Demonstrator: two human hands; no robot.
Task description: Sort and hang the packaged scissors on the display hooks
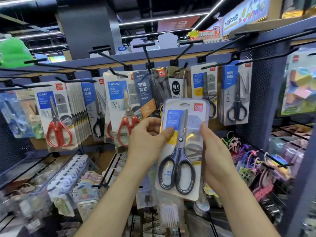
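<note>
I hold a stack of packaged black-handled scissors [181, 151] upright in front of the display. My left hand [147, 142] pinches its left edge, thumb on the front of the card. My right hand [215, 151] grips the right edge with fingers behind. Black display hooks [148, 60] jut out from the blue rail above. Hung packs fill the row: red-handled scissors [56, 117], a second red-handled pack [123, 113], a dark "220mm" pack [145, 94], and black-handled packs [236, 93] to the right.
Long empty hooks [256, 43] reach toward me at the upper right and upper left. Below the scissors, wire racks hold small stationery packs [73, 177]. Colourful hair ties and trinkets [253, 161] hang at the lower right. A green toy [13, 50] sits at the upper left.
</note>
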